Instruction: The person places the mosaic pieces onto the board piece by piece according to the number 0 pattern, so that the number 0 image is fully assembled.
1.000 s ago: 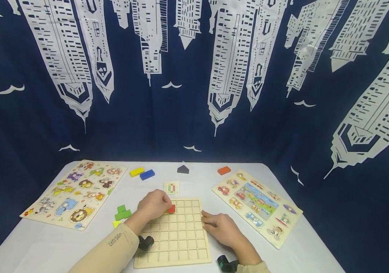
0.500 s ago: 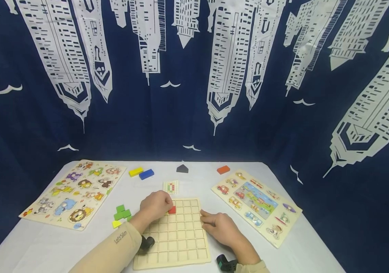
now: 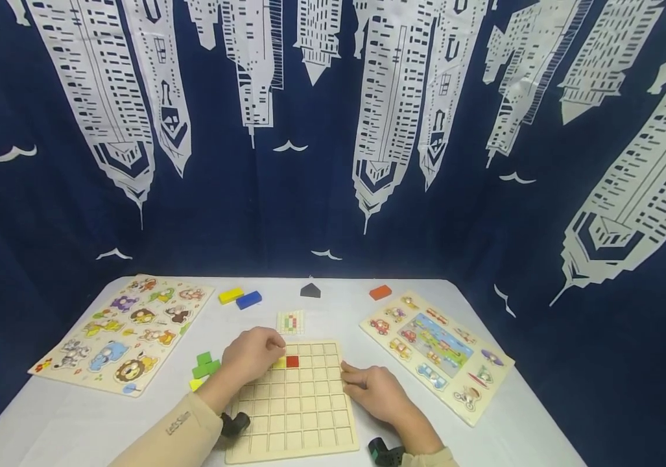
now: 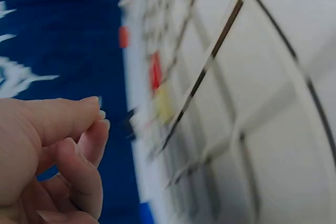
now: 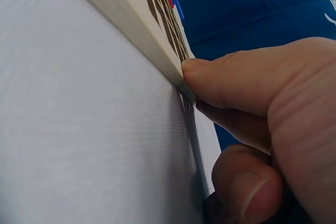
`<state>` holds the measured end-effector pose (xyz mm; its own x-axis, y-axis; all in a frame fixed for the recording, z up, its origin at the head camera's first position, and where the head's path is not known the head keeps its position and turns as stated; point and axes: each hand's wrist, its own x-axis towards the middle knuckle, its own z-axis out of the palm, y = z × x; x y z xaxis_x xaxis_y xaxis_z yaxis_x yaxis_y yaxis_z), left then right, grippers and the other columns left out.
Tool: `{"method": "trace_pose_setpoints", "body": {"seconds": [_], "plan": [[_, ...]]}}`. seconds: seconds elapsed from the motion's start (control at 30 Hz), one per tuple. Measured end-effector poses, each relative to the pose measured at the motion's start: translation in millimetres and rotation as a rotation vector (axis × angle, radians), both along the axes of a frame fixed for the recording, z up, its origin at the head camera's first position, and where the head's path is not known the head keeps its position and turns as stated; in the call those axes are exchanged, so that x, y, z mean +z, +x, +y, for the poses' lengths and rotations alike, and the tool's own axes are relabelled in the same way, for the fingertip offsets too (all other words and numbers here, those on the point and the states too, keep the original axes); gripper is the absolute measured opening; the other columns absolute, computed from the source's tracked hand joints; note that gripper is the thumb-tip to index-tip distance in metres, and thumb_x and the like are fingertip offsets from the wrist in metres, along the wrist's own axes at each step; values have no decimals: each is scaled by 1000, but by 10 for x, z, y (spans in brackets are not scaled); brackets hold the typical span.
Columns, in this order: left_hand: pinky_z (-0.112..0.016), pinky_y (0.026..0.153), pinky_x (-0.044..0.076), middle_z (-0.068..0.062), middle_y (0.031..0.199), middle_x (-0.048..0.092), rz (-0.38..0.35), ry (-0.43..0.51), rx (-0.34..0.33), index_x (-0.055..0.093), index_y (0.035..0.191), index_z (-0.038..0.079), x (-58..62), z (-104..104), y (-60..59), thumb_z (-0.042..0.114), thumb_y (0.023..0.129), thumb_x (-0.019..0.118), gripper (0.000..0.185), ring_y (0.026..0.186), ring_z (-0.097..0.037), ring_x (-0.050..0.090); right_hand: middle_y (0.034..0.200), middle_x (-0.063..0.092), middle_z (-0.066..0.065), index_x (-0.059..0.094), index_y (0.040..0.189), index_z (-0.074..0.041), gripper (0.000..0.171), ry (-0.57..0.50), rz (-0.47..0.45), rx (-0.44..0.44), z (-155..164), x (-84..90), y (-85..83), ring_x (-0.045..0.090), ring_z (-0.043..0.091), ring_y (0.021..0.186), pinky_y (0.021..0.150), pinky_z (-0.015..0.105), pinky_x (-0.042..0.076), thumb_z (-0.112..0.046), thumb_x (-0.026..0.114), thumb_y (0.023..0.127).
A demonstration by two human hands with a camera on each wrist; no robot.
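A still board (image 3: 310,405) should help the yellow square (image 4: 164,104) fit.
The left hand (image 3: 249,354), fingers bent, looks empty nearby; the right hand (image 3: 378,390) pinches the board's edge.

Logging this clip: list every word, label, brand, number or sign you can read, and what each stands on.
"Let'sSlim": on the left sleeve; the print is small, so its spacing is uncertain.
Pattern card: no legible text; any marks are too small to read.
Grid board, animal board, vehicle board: no readable words or numbers.
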<state>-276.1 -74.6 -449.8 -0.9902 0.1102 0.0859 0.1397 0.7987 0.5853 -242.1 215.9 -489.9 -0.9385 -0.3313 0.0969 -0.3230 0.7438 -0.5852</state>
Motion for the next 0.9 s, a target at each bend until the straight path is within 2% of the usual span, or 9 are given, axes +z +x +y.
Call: {"method": "trace_pose_setpoints", "body": {"seconds": [0.13, 0.2, 0.3, 0.4, 0.5, 0.6, 0.77, 0.9], "plan": [[-33, 65, 46, 6, 99, 74, 22, 21, 87, 77, 104, 27, 138, -425, 224, 31, 93, 75, 13, 82, -13, 64, 140, 63, -2, 76, 121, -15, 30, 7, 7, 3, -21, 14, -6, 59, 31, 133, 108, 54, 45, -25, 73, 93], [-32, 62, 43, 3, 100, 74, 28, 26, 144, 77, 108, 24, 161, -678, 341, 31, 94, 74, 16, 77, -14, 62, 140, 63, -2, 76, 121, -15, 30, 2, 0, 6, -26, 20, -8, 59, 31, 133, 108, 54, 45, -25, 73, 93], [-32, 60, 41, 0, 100, 74, 23, 25, 231, 76, 111, 19, 84, -1014, 492, 31, 95, 71, 20, 74, -16, 59, 140, 64, 0, 76, 120, -14, 30, 1, 12, 19, -20, 15, -13, 59, 34, 132, 107, 56, 45, -24, 74, 92], [-32, 62, 42, 0, 96, 74, -4, 26, 291, 76, 110, 16, -78, -1251, 601, 28, 95, 72, 19, 79, -17, 62, 140, 64, 1, 76, 121, -13, 30, 0, 11, 24, -8, -5, -12, 59, 35, 132, 107, 56, 45, -24, 74, 93], [-32, 64, 45, 1, 92, 74, -34, 45, 313, 76, 108, 14, -223, -1362, 637, 25, 92, 75, 20, 82, -17, 65, 140, 63, 1, 76, 121, -11, 31, -11, -1, 24, 15, -9, -11, 58, 36, 133, 108, 57, 44, -24, 74, 93], [-33, 65, 46, 0, 91, 74, -40, 60, 315, 76, 109, 12, -316, -1392, 639, 26, 87, 79, 26, 80, -17, 66, 141, 63, 1, 75, 122, -11, 32, -29, -14, 26, 16, -12, -2, 58, 35, 134, 109, 57, 43, -24, 74, 93], [-32, 64, 46, 0, 91, 75, -47, 52, 294, 76, 107, 12, -400, -1372, 638, 31, 82, 85, 33, 80, -16, 67, 140, 63, 1, 75, 122, -11, 32, -31, -12, 27, -2, -5, 8, 58, 34, 133, 109, 55, 43, -24, 74, 93], [-31, 63, 45, 0, 89, 74, -42, 26, 303, 76, 104, 11, -427, -1364, 629, 36, 83, 84, 33, 75, -15, 64, 140, 64, 2, 75, 121, -10, 31, -37, -7, 26, -25, 6, 12, 59, 34, 133, 109, 55, 43, -22, 75, 93]]}}
